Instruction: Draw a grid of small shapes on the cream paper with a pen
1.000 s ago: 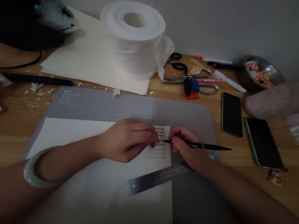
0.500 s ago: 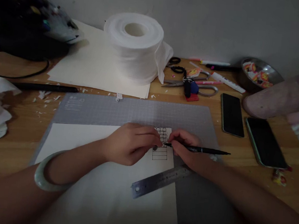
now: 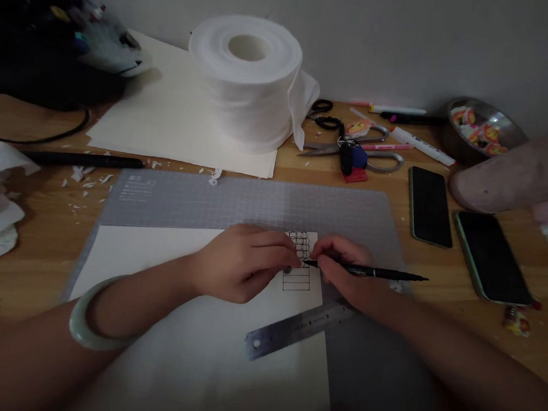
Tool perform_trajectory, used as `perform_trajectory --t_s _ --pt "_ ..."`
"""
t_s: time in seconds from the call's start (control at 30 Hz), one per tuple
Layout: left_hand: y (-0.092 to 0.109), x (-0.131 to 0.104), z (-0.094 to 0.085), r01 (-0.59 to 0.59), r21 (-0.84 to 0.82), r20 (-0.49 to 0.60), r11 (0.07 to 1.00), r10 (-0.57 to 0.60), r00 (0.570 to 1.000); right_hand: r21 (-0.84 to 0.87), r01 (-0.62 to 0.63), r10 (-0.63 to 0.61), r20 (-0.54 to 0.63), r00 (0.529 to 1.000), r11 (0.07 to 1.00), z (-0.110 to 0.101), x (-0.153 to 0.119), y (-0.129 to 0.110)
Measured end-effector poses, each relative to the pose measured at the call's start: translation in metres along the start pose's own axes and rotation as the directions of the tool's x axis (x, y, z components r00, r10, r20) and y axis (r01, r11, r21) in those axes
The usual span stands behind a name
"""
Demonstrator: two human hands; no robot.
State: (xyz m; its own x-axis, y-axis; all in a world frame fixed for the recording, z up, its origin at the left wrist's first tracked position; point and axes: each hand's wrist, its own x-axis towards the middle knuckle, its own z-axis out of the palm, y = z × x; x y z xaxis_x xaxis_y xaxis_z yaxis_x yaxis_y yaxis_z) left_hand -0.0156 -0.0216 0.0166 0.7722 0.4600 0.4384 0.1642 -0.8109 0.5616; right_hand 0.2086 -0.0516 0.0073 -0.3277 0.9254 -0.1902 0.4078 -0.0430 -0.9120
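Observation:
A white sheet of paper [image 3: 156,349] lies on the grey cutting mat [image 3: 197,202]. Near its top right corner is a drawn black grid [image 3: 296,283], with rows of small rounded shapes in its upper part. My right hand [image 3: 345,269] grips a thin black pen [image 3: 387,273], whose tip meets the grid. From the other side, my left hand [image 3: 245,260] rests on the paper with fingers bent together over the drawing. A small dark round thing shows at its fingertips, too unclear to name. A metal ruler [image 3: 286,339] slants across the paper's right edge, below my hands.
Behind the mat stands a big white tissue roll [image 3: 245,94] on spare paper sheets [image 3: 167,113]. Scissors [image 3: 378,157], markers [image 3: 423,145], two phones [image 3: 430,206], a metal bowl [image 3: 516,124] and a pinkish bottle [image 3: 507,171] sit to the right. Paper scraps [image 3: 82,176] litter the left.
The whole view has shifted slightly. Both hands keep nearly the same pose, with the pen tip still at the rounded shapes, close to the left fingertips.

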Motion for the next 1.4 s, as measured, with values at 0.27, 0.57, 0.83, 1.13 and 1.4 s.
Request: perform_trajectory --t_s 0.27,0.57,0.83,1.13,1.4 --pt "-0.0002 0.0012 -0.0006 0.002 -0.046 -0.011 0.999 -0.002 1.0 -0.016 0.027 -0.027 0.007 1.0 0.999 -0.0005 0.0014 -0.003" --pt "-0.0043 -0.0005 -0.0011 0.022 -0.09 -0.012 0.996 -0.023 1.0 0.024 0.015 -0.015 0.019 1.0 1.0 -0.0011 0.0028 -0.006" --pt "-0.0038 0.0 -0.0003 0.028 -0.14 -0.007 0.99 -0.029 1.0 0.007 0.044 -0.044 0.015 0.999 0.999 -0.0014 0.0042 -0.0048" --pt "-0.0018 0.0006 -0.0028 -0.005 -0.137 -0.015 0.991 0.003 1.0 0.027 0.005 -0.006 0.036 0.999 1.0 -0.0021 0.0036 -0.0095" --pt "-0.0032 -0.0011 -0.0015 -0.062 -0.064 -0.034 0.996 0.06 0.998 0.024 0.01 -0.01 0.029 1.0 1.0 -0.0021 0.0043 -0.0051"
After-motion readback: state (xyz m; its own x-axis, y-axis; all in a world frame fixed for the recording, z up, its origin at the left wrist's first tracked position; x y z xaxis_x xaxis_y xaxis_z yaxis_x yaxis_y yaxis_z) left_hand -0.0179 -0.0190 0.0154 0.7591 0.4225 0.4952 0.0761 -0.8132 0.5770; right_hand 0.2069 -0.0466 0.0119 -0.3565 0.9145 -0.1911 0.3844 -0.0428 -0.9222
